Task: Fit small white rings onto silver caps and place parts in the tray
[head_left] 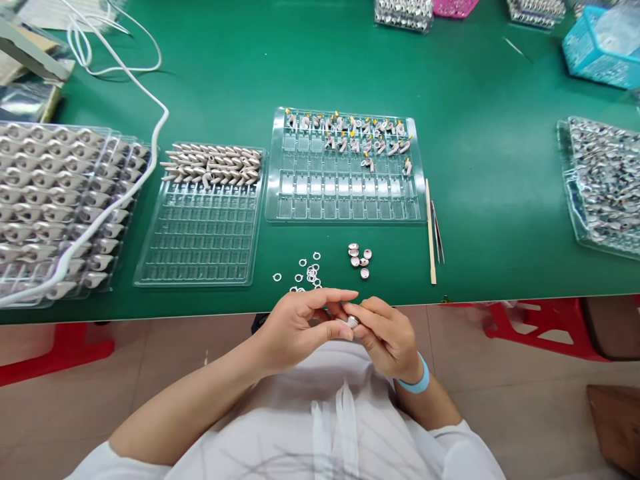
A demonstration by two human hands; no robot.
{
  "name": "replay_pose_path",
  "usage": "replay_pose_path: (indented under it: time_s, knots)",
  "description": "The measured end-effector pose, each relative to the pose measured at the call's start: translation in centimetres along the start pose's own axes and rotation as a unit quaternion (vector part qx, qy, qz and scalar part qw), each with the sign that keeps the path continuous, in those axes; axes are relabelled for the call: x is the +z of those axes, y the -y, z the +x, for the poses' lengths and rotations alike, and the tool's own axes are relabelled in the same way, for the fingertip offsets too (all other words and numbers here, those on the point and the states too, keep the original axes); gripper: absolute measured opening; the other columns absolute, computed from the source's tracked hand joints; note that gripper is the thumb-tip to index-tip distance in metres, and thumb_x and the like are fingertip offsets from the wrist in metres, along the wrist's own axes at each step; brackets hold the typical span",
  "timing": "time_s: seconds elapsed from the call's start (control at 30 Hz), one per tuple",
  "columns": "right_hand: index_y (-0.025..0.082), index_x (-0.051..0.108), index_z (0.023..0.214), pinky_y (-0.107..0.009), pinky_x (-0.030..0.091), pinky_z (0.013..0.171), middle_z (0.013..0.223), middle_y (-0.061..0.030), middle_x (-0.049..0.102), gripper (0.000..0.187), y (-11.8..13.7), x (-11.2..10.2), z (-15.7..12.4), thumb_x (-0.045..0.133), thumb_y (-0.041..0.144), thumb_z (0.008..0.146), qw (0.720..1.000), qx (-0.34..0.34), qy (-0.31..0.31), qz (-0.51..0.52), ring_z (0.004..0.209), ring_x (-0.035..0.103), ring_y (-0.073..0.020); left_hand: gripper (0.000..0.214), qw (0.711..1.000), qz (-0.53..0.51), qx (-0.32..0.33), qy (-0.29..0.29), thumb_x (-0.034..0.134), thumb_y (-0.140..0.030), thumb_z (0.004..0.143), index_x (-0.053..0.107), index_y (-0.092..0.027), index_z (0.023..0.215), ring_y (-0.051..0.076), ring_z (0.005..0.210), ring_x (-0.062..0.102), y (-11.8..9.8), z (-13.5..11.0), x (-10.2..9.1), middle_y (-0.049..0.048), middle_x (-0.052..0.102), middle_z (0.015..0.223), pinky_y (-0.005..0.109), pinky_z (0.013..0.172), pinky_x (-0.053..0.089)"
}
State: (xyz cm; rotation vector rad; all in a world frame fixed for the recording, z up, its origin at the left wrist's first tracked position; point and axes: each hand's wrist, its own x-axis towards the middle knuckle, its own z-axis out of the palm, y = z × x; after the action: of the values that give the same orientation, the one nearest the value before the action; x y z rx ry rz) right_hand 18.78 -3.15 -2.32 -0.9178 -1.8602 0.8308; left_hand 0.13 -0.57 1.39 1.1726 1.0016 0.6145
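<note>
- In the head view, the left hand (300, 330) had its thumb pressed to a small metal piece (353, 321), index finger stretched out above; it seemed to share the grip, though its other fingertips were partly hidden.
- The right hand (387, 333) pinched the same piece in its fingertips, just beside the left thumb and in front of the table edge.
- Beyond the left hand lay loose white rings (311, 272), some heaped together.
- Ahead of the right fingers sat a cluster of round metal caps (365, 273).
- Farther ahead of both hands stood a clear tray (300, 163), partly filled with orange-tipped parts (343, 141); many pockets were bare.
- Ahead and to the right of the right hand lay a wooden stick (431, 240) beside tweezers (439, 232).
- Ahead and to the left of the left hand, a smaller tray (200, 247) bore rows of grey parts (220, 163) at its far end.
- The step in hand looked like close fingertip work, perhaps fitting or aligning the piece.
- The next move seemed to call for a steady pinch from both hands and light, exact finger pressure.
</note>
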Motion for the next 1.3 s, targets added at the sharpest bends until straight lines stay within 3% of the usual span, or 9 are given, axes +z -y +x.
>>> replay_pose_path:
  time_s: [0.23, 0.4, 0.63, 1.3]
  knots:
    - [0.017, 0.051, 0.126, -0.027, 0.054, 0.064, 0.089, -0.0067, 0.062, 0.035, 0.2, -0.1, 0.7, 0.045, 0.019, 0.092, 0.999, -0.001, 0.018, 0.034, 0.078, 0.059, -0.0139, 0.038, 0.989, -0.137, -0.052, 0.016, 0.073, -0.016, 0.071, 0.066, -0.017, 0.108, 0.013, 0.069, 0.064, 0.2, 0.0, 0.2, 0.0011, 0.066, 0.074, 0.024, 0.066, 0.056]
    - [0.017, 0.058, 0.116, -0.025, 0.053, 0.06, 0.084, -0.0055, 0.064, 0.027, 0.4, -0.1, 0.7, 0.048, 0.022, 0.091, 0.999, -0.001, -0.001, 0.034, 0.072, 0.059, -0.0128, 0.039, 0.97, -0.224, -0.093, 0.032, 0.074, -0.017, 0.07, 0.066, -0.016, 0.107, 0.012, 0.063, 0.063, 0.6, 0.1, 0.4, 0.0009, 0.066, 0.071, 0.026, 0.063, 0.056]
    - [0.019, 0.059, 0.115, -0.024, 0.053, 0.057, 0.081, -0.0047, 0.064, 0.026, 0.7, 0.0, 0.8, 0.049, 0.021, 0.091, 0.999, 0.003, -0.028, 0.028, 0.067, 0.059, -0.012, 0.036, 0.963, -0.246, -0.108, 0.028, 0.075, -0.016, 0.069, 0.067, -0.017, 0.104, 0.012, 0.063, 0.063, 0.7, 0.1, 0.5, 0.0001, 0.066, 0.072, 0.026, 0.064, 0.055]
    - [0.014, 0.053, 0.125, -0.028, 0.045, 0.051, 0.08, -0.0067, 0.062, 0.039, 0.8, 0.6, 0.2, 0.051, 0.01, 0.086, 0.99, -0.081, -0.08, -0.085, 0.062, 0.052, -0.014, 0.034, 0.955, -0.278, -0.099, 0.025, 0.075, -0.016, 0.071, 0.067, -0.016, 0.104, 0.011, 0.068, 0.063, 1.1, 0.1, 0.8, 0.0016, 0.068, 0.076, 0.023, 0.064, 0.055]
